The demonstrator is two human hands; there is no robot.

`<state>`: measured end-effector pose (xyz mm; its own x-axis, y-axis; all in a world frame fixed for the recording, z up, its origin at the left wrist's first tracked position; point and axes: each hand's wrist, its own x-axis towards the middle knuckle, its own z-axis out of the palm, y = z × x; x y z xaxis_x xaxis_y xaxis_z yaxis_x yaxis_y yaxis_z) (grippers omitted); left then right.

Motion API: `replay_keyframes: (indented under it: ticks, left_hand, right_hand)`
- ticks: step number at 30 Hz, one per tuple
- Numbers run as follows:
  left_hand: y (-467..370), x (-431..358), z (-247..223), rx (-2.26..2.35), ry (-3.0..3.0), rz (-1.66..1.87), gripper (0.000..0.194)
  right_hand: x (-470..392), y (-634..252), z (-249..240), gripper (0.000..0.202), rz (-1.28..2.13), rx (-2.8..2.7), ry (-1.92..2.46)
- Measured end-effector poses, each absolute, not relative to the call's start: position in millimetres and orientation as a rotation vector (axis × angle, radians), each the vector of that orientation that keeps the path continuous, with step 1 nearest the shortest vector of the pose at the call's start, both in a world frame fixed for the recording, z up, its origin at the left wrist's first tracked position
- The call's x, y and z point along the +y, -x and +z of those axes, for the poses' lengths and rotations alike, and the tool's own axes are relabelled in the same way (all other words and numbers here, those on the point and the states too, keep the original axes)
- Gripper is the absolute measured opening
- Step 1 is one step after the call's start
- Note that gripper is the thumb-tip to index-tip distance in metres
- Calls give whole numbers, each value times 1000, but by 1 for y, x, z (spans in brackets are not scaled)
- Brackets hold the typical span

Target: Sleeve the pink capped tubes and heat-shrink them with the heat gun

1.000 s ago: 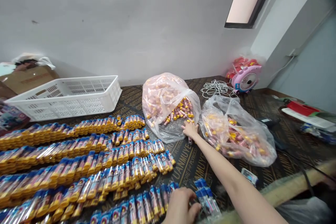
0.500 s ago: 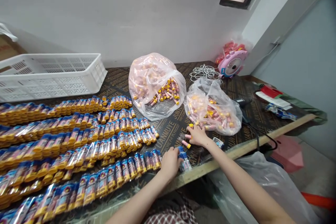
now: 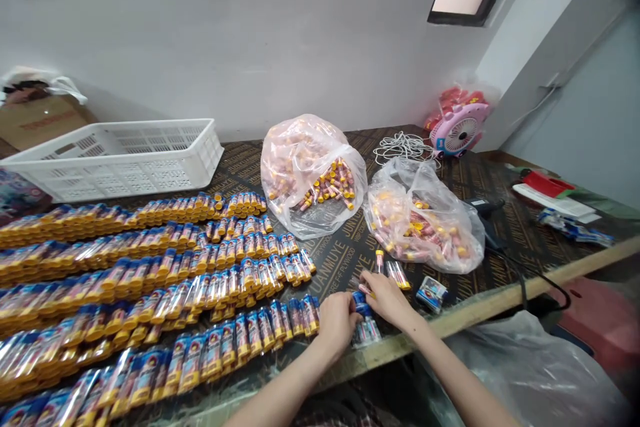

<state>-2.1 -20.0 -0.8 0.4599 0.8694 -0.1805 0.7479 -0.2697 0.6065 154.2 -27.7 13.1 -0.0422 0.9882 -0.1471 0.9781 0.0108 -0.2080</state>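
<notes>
My left hand [image 3: 338, 321] is closed at the table's front edge, at the end of the nearest row of wrapped tubes [image 3: 220, 341]; what its fingers hold is hidden. Flat clear-and-blue plastic sleeves [image 3: 369, 330] lie right beside it. My right hand [image 3: 387, 301] is just to the right, its fingers pinching a small pink tube with a yellow cap [image 3: 367, 289] over the sleeves. Beyond it, a few loose pink tubes [image 3: 398, 275] lie on the dark plywood table [image 3: 333, 260].
Two clear bags of pink tubes [image 3: 313, 170] [image 3: 425, 223] stand behind my hands. A white crate [image 3: 130, 170] is at the back left. To the right are a sleeve packet [image 3: 431, 294], a black corded tool [image 3: 487, 210] and a pink fan [image 3: 460, 130].
My right hand has drawn back from the loose tubes toward my left hand, now with one tube in its fingers. The whole view has shifted slightly. My left hand stays by the sleeves.
</notes>
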Motion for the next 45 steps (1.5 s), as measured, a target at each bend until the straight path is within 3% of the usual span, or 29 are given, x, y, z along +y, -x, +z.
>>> replay_keyframes:
  ticks: [8,16,22,26,28,32,45]
  left_hand:
    - [7,-21,-2,1325,-2197,139,15]
    - [13,-30,8,1207,-2211,318,5]
    - [33,-30,22,1086,-1529,731,4]
    - [64,-15,35,1054,-938,861,37]
    - [79,-8,39,1043,-724,916,44]
    - [104,0,41,1079,-511,1032,42]
    - [134,1,38,1227,-398,1245,40]
  right_hand:
    - [-38,-164,-4,24,436,-1835,1940]
    - [-45,-155,-1,23,452,-1977,2071]
    - [-44,-158,-2,26,457,-1830,1998]
    - [-49,-141,15,25,493,-1571,1733]
    - [-53,-123,26,21,504,-1476,1608]
    - [-65,-81,41,15,482,-1420,1425]
    - [-78,-34,44,30,323,-1520,1299]
